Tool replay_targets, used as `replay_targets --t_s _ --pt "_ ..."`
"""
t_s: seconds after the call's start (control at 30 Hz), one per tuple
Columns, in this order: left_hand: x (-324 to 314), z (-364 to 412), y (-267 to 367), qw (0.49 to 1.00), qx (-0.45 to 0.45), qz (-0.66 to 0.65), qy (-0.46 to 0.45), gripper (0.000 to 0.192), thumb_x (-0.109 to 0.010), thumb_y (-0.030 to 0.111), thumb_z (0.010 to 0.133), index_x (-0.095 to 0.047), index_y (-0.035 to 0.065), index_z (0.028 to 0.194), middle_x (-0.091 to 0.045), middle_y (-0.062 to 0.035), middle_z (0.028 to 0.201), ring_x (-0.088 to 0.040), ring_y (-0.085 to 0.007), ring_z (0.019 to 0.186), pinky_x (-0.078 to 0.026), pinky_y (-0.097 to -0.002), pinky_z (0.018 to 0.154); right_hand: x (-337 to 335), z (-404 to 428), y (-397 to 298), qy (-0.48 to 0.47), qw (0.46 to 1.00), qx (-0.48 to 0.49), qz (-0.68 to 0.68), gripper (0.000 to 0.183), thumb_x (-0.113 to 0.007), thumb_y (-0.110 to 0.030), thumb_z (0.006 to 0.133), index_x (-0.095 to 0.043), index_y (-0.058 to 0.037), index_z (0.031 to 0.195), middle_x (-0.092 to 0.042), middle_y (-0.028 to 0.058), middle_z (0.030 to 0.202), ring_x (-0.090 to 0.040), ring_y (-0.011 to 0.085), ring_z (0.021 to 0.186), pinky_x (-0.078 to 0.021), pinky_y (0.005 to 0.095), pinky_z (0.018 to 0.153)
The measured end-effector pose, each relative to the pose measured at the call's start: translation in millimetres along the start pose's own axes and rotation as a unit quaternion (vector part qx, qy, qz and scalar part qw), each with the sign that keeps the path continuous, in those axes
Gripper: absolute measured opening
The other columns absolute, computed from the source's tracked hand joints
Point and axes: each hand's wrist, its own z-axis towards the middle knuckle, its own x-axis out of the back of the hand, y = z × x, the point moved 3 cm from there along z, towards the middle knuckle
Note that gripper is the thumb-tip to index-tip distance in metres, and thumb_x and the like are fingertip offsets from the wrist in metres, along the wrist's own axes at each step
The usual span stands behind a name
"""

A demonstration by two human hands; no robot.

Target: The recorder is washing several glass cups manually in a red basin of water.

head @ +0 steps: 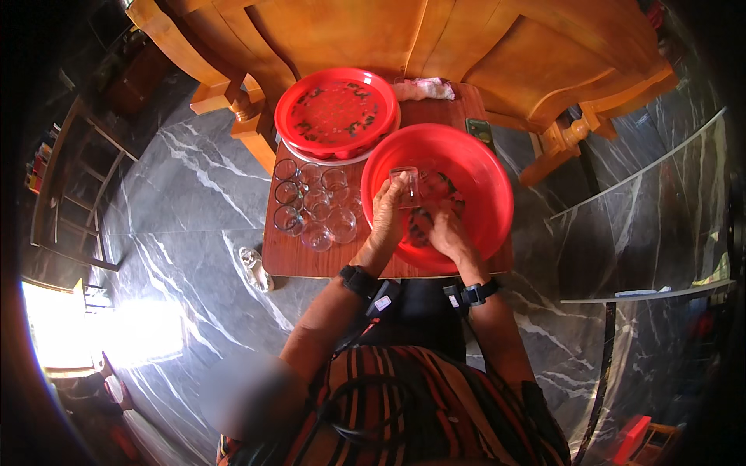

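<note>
My left hand (387, 212) grips a small clear drinking glass (411, 189) over the left part of a red plastic basin (492, 192). Low inside the basin is my right hand (447, 224), its fingers pointing down and left, close below the glass. Its fingertips are blurred, so I cannot tell whether they hold anything. Dark printed patterning shows on the basin's bottom around the fingers. To the left of the basin, several clear glasses (317, 201) stand close together on a reddish-brown wooden table (291, 256).
A red patterned tray (335, 110) rests on a white-rimmed piece at the table's back left. Behind it lies a crumpled cloth (425, 89). A phone-like dark object (479, 130) lies at the right edge. A carved wooden bench (373, 35) stands beyond the table.
</note>
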Motion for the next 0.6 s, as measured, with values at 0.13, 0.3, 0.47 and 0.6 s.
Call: replay_targets --t_s 0.13,0.3,0.47,0.6 --pt "-7.3 -4.0 -1.2 0.998 0.009 0.061 -0.010 0.023 -0.062 0.026 0.083 -0.057 0.0074 0.094 -0.058 0.0010 0.082 -0.054 -0.0090 0.071 -0.044 -0.0234 0.067 -4.6 -9.0 -0.2 0.116 0.943 0.124 -0.286 0.050 -0.054 -0.019 0.080 -0.040 -0.0189 0.128 -0.047 0.0242 0.108 -0.050 0.0385 0.096 -0.0410 0.0463 0.079" --pt "0.3 0.2 -4.3 0.999 0.028 0.031 0.033 0.033 -0.058 0.034 0.084 -0.054 0.0067 0.101 -0.057 -0.0025 0.080 -0.056 -0.0141 0.071 -0.045 -0.0252 0.066 -16.6 -5.8 6.8 -0.009 0.929 0.210 -0.304 0.035 -0.063 -0.013 0.070 -0.059 -0.0115 0.105 -0.055 0.0155 0.105 -0.053 0.0344 0.096 -0.0456 0.0419 0.075" --pt "3.6 6.3 -8.1 0.995 0.090 -0.028 -0.039 0.038 -0.050 0.046 0.086 -0.055 0.0112 0.100 -0.059 -0.0040 0.082 -0.057 -0.0194 0.074 -0.046 -0.0341 0.068 -17.0 -3.0 16.3 -0.042 0.973 0.152 -0.166 0.029 -0.065 -0.011 0.066 -0.063 -0.0098 0.095 -0.060 0.0130 0.093 -0.058 0.0318 0.085 -0.0472 0.0381 0.069" --pt "6.7 3.2 -5.4 0.995 0.095 0.015 0.040 0.043 -0.053 0.051 0.082 -0.055 0.0113 0.099 -0.058 -0.0049 0.081 -0.056 -0.0192 0.073 -0.045 -0.0335 0.068 4.0 -5.5 -12.4 -0.146 0.980 0.010 -0.133 0.042 -0.061 -0.008 0.066 -0.058 -0.0106 0.108 -0.060 0.0204 0.101 -0.061 0.0259 0.088 -0.0487 0.0359 0.067"
